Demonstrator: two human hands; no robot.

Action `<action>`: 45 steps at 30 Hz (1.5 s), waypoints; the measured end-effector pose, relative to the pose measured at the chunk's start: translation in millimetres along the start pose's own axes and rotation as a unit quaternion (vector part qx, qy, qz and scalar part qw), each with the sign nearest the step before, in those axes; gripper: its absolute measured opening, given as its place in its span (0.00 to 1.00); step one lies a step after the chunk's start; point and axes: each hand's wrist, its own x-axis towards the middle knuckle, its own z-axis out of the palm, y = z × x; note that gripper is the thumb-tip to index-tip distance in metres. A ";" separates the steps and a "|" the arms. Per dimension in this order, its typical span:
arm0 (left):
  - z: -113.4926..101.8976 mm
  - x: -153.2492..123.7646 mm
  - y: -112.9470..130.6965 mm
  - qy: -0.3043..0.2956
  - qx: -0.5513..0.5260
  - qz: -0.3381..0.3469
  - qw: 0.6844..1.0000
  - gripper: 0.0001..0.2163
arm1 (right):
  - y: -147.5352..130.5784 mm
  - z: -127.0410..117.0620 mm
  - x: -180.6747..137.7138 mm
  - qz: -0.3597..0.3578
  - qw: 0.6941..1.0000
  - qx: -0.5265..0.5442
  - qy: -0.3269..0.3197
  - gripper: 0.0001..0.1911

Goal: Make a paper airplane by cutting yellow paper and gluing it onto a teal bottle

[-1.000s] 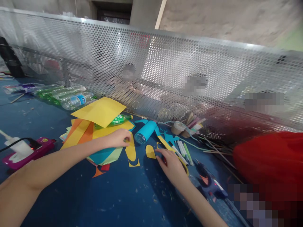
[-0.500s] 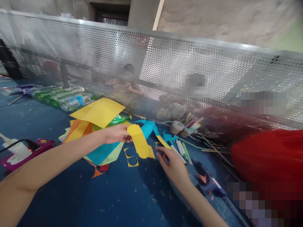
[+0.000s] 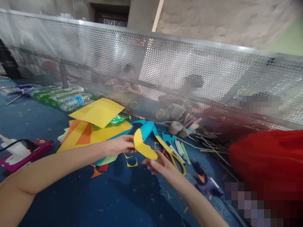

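Note:
A yellow paper cutout (image 3: 145,149) with rounded ends is held above the table, bent into a fold. My left hand (image 3: 123,144) pinches its left side. At the cutout's lower right end is my right hand (image 3: 159,162), fingers curled against the paper and partly hidden. Just behind the cutout lies a rolled blue paper piece (image 3: 147,128). Scissors with yellow handles (image 3: 178,164) rest beside my right hand. Under the hands are yellow paper scraps (image 3: 132,162) with round cut edges.
Colored paper sheets (image 3: 97,112) and a green bottle (image 3: 118,119) lie left of centre. Plastic bottles (image 3: 63,97) and a pink power strip (image 3: 42,145) are farther left. Markers (image 3: 185,153) and a glue gun (image 3: 210,183) lie right. A perforated metal screen (image 3: 106,56) stands behind; people show through it.
The yellow cutout has gone from nearly flat to folded and shifted right. My left hand has moved right, and my right hand has come in to the cutout's end, uncovering the scissors.

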 end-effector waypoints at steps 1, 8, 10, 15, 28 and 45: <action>1.4 -0.7 -1.0 0.006 -0.010 0.001 1.000 0.10 | 1.1 0.8 -0.2 0.005 1.000 -0.010 -0.020 0.30; 11.2 -7.8 -10.1 0.001 -0.018 0.001 1.000 0.18 | 0.5 6.2 2.8 0.017 0.997 -0.065 0.023 0.18; 13.0 -8.1 -14.3 -0.003 0.012 -0.004 1.000 0.20 | -0.8 1.1 4.8 -0.022 0.992 -0.121 0.032 0.17; 13.1 -6.6 -12.7 -0.018 0.053 0.004 0.998 0.16 | -0.7 -27.9 13.4 -0.096 0.938 -0.326 0.065 0.16; -2.8 3.6 -22.9 0.065 0.295 0.072 0.950 0.08 | 0.5 -33.5 67.8 -0.105 0.853 -0.507 0.055 0.14; 9.5 -12.5 -17.6 0.185 0.550 0.250 0.775 0.15 | -12.6 -25.7 15.1 0.037 0.980 -0.183 0.070 0.11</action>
